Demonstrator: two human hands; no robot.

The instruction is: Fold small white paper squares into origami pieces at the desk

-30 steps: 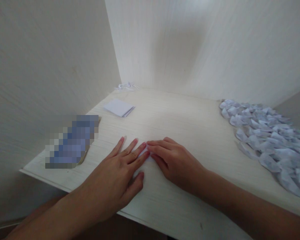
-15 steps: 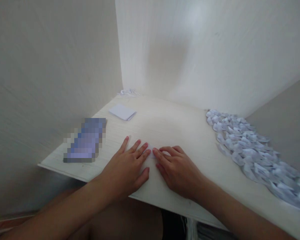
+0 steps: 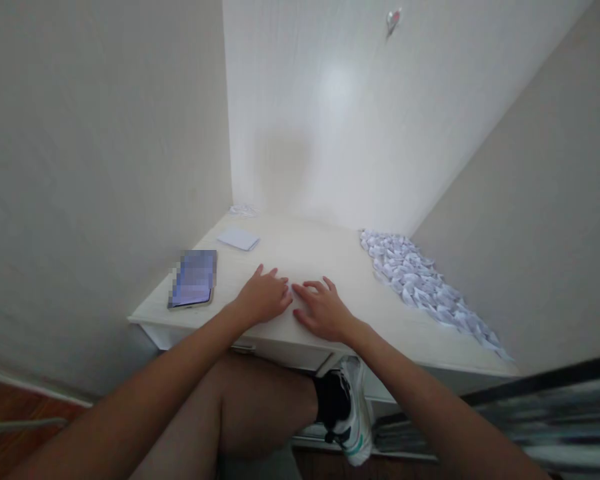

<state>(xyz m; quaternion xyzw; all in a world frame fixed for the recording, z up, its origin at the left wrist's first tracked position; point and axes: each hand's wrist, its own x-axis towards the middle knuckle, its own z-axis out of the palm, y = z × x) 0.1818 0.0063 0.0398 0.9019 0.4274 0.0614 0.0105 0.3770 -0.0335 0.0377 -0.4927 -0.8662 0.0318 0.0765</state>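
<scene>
My left hand (image 3: 265,297) rests on the white desk top, its fingers apart and slightly bent. Opposite it, my right hand (image 3: 325,311) is spread, with the index fingertip on or beside a small piece of white paper (image 3: 291,289). That paper lies on the desk between the two hands, and fingers cover much of it, so its shape is hard to make out. Neither hand grips anything that I can see.
A phone (image 3: 194,279), partly blurred, lies at the left. Behind it are folded white paper (image 3: 239,238) and thin white strips (image 3: 243,210) in the corner. Many folded paper pieces (image 3: 420,280) line the desk's right side. Walls enclose the desk (image 3: 310,240).
The view has pulled back and shifted, showing more of the desk front, a leg and a shoe. My left fingers look more bent; my right fingers look more spread.
</scene>
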